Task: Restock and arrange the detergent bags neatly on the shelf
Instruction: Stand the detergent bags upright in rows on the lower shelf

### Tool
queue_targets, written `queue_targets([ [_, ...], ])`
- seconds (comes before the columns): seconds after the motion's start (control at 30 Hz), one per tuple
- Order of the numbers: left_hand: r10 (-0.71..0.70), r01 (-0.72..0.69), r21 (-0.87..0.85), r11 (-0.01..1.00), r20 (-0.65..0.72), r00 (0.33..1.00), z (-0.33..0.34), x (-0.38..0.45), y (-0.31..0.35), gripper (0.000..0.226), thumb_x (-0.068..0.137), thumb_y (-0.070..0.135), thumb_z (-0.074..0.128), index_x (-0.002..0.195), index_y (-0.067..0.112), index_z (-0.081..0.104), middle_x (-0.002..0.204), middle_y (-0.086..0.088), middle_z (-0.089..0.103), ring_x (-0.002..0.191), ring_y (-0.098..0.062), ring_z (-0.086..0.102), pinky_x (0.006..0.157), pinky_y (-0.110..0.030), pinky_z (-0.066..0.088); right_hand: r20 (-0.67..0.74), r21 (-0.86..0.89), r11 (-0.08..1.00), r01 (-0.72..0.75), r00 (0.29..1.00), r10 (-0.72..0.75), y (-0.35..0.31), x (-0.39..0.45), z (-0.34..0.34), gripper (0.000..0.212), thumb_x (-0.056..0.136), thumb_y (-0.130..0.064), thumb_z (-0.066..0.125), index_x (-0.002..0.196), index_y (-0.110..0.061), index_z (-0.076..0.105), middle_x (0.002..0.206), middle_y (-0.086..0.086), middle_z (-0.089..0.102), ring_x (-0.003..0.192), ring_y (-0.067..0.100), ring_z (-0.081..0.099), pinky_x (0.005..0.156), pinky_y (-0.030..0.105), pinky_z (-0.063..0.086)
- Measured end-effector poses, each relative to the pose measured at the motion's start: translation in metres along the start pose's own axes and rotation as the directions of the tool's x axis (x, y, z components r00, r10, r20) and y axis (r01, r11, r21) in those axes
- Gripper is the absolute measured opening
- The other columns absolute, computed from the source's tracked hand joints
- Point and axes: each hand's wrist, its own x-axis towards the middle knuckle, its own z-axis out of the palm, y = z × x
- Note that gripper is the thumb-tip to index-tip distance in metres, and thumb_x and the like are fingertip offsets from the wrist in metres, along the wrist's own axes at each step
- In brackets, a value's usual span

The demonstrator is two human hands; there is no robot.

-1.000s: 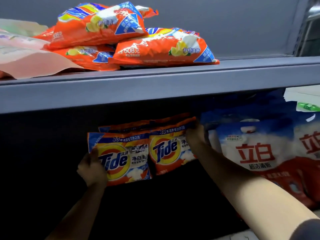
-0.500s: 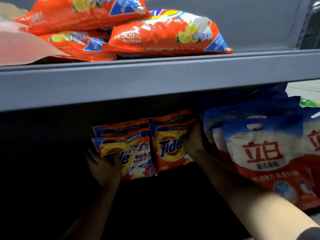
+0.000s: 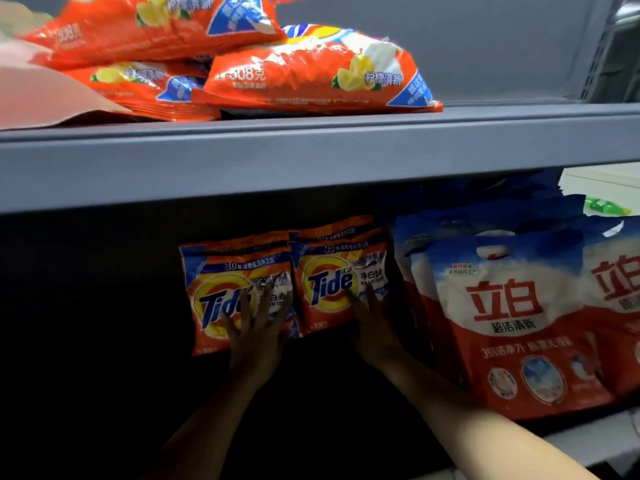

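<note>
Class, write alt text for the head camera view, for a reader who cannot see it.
Two hands press flat against upright orange Tide bags on a dark lower shelf: the left hand on the left Tide bag, the right hand on the right Tide bag. Larger blue and red detergent bags stand to their right, and orange lemon detergent bags lie piled on the grey shelf above.

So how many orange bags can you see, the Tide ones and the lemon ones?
Tide bags: 4 (2 in front, 2 peeking out behind)
Lemon bags: 3
Total: 7
</note>
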Motion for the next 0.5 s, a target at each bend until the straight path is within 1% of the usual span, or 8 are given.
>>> queue_targets([
  [0.07,-0.018,0.018,-0.009,1.0,0.042,0.999,-0.009,-0.003,0.007,0.075,0.097,0.049,0.037,0.14,0.045,-0.024,0.151,0.002,-0.034,0.134,-0.034,-0.037,0.106,-0.066,-0.014,0.024,-0.017,1.0,0.012,1.0,-0.012,0.003,-0.001,-0.004,0.067,0.098,-0.027,0.049,0.15,-0.038,0.009,0.159,0.003,-0.017,0.147,0.03,-0.003,0.117,0.049,0.02],
  [0.13,-0.037,0.041,-0.047,0.998,0.076,0.996,-0.018,-0.006,0.013,0.075,0.096,0.043,0.044,0.146,0.042,-0.013,0.154,0.002,-0.029,0.137,-0.034,-0.031,0.11,-0.065,-0.007,0.059,-0.046,0.999,0.013,0.998,-0.011,0.004,-0.002,-0.009,0.068,0.097,-0.028,0.051,0.15,-0.04,0.009,0.159,0.001,-0.017,0.147,0.03,-0.005,0.118,0.05,0.017],
  [0.2,-0.067,0.074,-0.072,0.995,0.097,0.993,-0.026,-0.01,0.02,0.072,0.096,0.041,0.044,0.149,0.041,-0.004,0.157,0.002,-0.021,0.141,-0.033,-0.023,0.113,-0.06,0.001,0.089,-0.07,0.997,-0.011,0.996,0.017,0.003,-0.004,-0.014,0.069,0.096,-0.031,0.052,0.15,-0.038,0.012,0.16,0.0,-0.011,0.147,0.029,-0.001,0.118,0.049,0.017],
  [0.23,-0.084,0.092,-0.077,0.993,0.103,0.991,-0.03,-0.013,0.024,0.069,0.096,0.041,0.045,0.15,0.038,0.001,0.158,0.001,-0.015,0.143,-0.033,-0.017,0.114,-0.057,0.006,0.093,-0.082,0.996,-0.019,0.995,0.027,0.002,-0.005,-0.017,0.068,0.095,-0.034,0.052,0.151,-0.036,0.014,0.161,0.0,-0.005,0.147,0.028,0.002,0.118,0.049,0.017],
  [0.3,-0.113,0.12,-0.077,0.99,0.087,0.99,-0.039,-0.018,0.033,0.061,0.095,0.04,0.046,0.149,0.031,0.018,0.159,-0.001,0.005,0.146,-0.03,0.0,0.113,-0.051,0.018,0.091,-0.113,0.993,-0.016,0.996,0.026,-0.001,-0.009,-0.019,0.066,0.092,-0.042,0.051,0.15,-0.032,0.02,0.16,0.0,0.009,0.147,0.028,0.006,0.117,0.051,0.016],
  [0.37,-0.136,0.14,-0.081,0.987,0.043,0.99,-0.047,-0.024,0.04,0.051,0.095,0.04,0.046,0.143,0.026,0.034,0.154,-0.002,0.027,0.142,-0.026,0.021,0.109,-0.046,0.028,0.086,-0.11,0.994,-0.001,0.996,0.01,-0.004,-0.016,-0.022,0.066,0.087,-0.05,0.049,0.147,-0.032,0.027,0.157,0.0,0.022,0.146,0.028,0.015,0.116,0.051,0.019],
  [0.43,-0.166,0.167,-0.098,0.981,0.019,0.986,-0.056,-0.031,0.044,0.045,0.094,0.039,0.045,0.137,0.023,0.042,0.143,-0.002,0.043,0.131,-0.023,0.039,0.104,-0.042,0.035,0.091,-0.088,0.996,0.022,0.996,-0.014,-0.006,-0.025,-0.027,0.066,0.085,-0.051,0.048,0.146,-0.031,0.03,0.154,0.001,0.029,0.144,0.028,0.021,0.115,0.051,0.023],
  [0.5,-0.203,0.205,-0.119,0.972,0.025,0.979,-0.067,-0.042,0.051,0.044,0.095,0.04,0.044,0.135,0.022,0.044,0.136,-0.002,0.05,0.124,-0.022,0.046,0.102,-0.04,0.037,0.087,-0.105,0.993,0.046,0.996,-0.037,-0.014,-0.039,-0.038,0.064,0.089,-0.046,0.05,0.147,-0.028,0.029,0.154,0.003,0.029,0.144,0.028,0.02,0.115,0.05,0.023],
])
